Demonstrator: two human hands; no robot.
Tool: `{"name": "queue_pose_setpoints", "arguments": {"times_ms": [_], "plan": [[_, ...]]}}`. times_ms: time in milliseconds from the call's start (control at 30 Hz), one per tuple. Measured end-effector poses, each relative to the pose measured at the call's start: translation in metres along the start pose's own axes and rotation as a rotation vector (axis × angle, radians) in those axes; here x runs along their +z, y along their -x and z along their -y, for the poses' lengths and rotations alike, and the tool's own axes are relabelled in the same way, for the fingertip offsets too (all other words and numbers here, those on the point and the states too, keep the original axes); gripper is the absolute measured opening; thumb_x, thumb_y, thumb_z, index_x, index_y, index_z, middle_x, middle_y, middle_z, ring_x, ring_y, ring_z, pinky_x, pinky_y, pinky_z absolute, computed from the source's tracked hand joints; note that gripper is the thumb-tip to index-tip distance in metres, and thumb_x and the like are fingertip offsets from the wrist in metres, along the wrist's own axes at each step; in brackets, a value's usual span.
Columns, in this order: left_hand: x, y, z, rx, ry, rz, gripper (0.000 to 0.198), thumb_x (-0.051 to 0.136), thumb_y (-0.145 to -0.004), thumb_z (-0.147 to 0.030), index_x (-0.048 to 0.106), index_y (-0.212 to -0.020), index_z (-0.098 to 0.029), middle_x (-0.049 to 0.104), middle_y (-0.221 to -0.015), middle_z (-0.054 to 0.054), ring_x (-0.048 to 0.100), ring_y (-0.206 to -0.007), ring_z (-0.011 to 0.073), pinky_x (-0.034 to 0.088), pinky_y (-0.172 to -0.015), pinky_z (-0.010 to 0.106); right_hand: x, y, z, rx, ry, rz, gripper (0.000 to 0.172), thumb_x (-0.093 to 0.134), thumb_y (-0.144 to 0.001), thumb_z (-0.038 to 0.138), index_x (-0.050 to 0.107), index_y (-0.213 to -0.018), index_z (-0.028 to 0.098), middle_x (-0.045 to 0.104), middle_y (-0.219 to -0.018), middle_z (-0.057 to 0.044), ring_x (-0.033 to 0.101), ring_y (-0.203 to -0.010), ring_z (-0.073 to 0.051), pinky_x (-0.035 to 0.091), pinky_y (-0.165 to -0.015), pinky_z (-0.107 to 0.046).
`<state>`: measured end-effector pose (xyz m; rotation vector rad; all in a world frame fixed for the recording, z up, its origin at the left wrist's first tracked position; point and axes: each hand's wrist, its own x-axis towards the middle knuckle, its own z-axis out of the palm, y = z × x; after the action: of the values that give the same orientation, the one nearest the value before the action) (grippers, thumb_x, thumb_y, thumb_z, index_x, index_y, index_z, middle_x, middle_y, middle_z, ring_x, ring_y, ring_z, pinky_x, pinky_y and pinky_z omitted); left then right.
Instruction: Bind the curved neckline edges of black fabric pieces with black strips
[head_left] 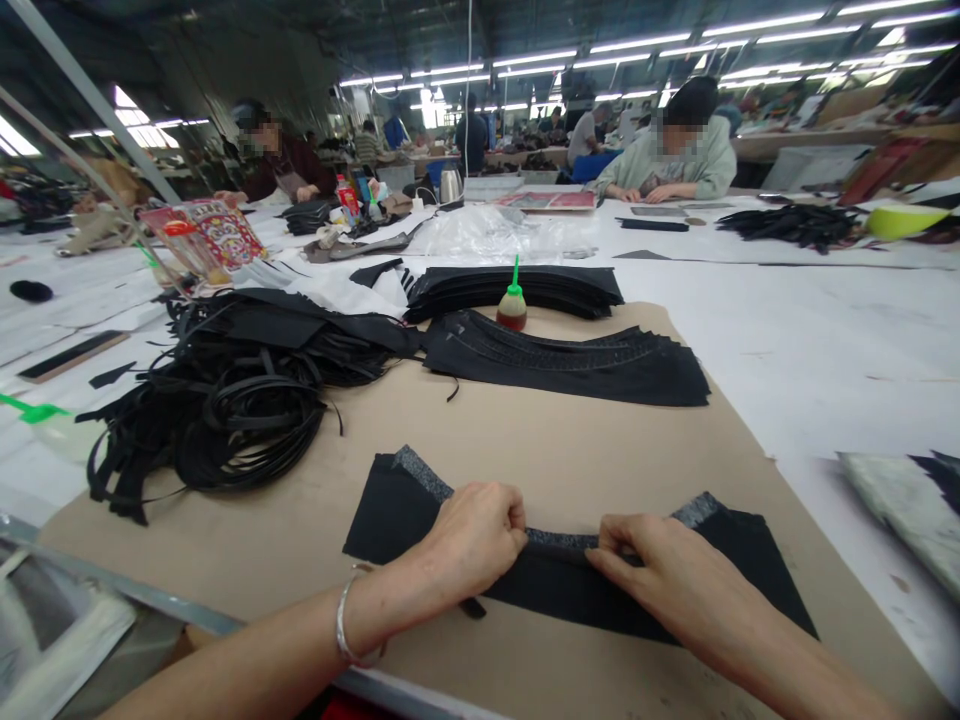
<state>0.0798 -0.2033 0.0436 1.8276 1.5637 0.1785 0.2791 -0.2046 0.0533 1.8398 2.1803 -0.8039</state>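
Note:
A curved black fabric piece lies flat on brown paper close in front of me. Along its concave upper edge runs a speckled grey strip. My left hand is closed at this edge, left of the middle, its fingertips pinching the piece. To the right, my right hand pinches the same edge between thumb and curled fingers. A short stretch of the strip shows between the two hands; the rest is partly covered by them. Under my left wrist the end of a narrow black strip pokes out.
Behind the piece lie stacked black panels and a squeeze bottle with a green nozzle. A tangled heap of black strips is at left. Across the white table, two people work; one wears light green. A wrapped bundle sits at right.

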Motion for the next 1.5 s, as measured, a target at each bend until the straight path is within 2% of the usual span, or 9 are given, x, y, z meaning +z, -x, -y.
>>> {"name": "queue_pose_setpoints", "arguments": {"times_ms": [600,1033,1300,1400,1500], "plan": [[0.003,-0.001,0.001,-0.024,0.015,-0.008,0.005,0.063,-0.072,-0.02,0.068,-0.071,-0.019,0.065,-0.062,-0.001,0.058,-0.06,0.0138,0.035,-0.054,0.022,0.001,-0.002,-0.003,0.015,0.015,-0.005,0.022,0.05,-0.086,0.026,0.059,-0.066,0.023,0.066,-0.072,-0.002,0.058,-0.07,-0.019,0.028,-0.057,-0.029],[0.004,-0.001,0.0,-0.025,-0.006,-0.019,0.006,0.062,-0.072,-0.018,0.068,-0.07,-0.018,0.066,-0.063,0.0,0.059,-0.061,0.0142,0.035,-0.054,0.022,0.001,-0.004,-0.003,0.031,0.023,0.003,0.022,0.052,-0.087,0.029,0.062,-0.069,0.023,0.067,-0.074,-0.003,0.06,-0.072,-0.02,0.029,-0.058,-0.028],[0.01,-0.001,0.002,-0.006,-0.059,-0.032,0.006,0.058,-0.071,-0.016,0.062,-0.067,-0.019,0.062,-0.061,-0.001,0.058,-0.06,0.0143,0.031,-0.054,0.024,0.006,-0.002,-0.002,0.014,0.1,-0.064,0.021,0.051,-0.086,0.027,0.064,-0.07,0.022,0.069,-0.074,-0.004,0.064,-0.072,-0.022,0.029,-0.055,-0.028],[0.012,0.0,0.002,0.002,-0.095,-0.069,0.005,0.059,-0.074,-0.016,0.059,-0.077,-0.019,0.062,-0.067,-0.001,0.058,-0.064,0.0156,0.031,-0.056,0.024,0.007,0.001,-0.001,-0.014,0.186,-0.109,0.021,0.051,-0.087,0.027,0.065,-0.073,0.021,0.07,-0.075,-0.007,0.067,-0.073,-0.025,0.031,-0.054,-0.028],[0.014,0.004,0.003,-0.049,-0.149,-0.126,0.019,0.064,-0.076,-0.02,0.053,-0.092,-0.02,0.06,-0.071,-0.002,0.058,-0.066,0.0177,0.033,-0.058,0.026,0.007,0.005,0.0,-0.03,0.233,-0.148,0.019,0.053,-0.089,0.029,0.066,-0.077,0.02,0.071,-0.076,-0.008,0.068,-0.074,-0.027,0.036,-0.055,-0.029]]}}
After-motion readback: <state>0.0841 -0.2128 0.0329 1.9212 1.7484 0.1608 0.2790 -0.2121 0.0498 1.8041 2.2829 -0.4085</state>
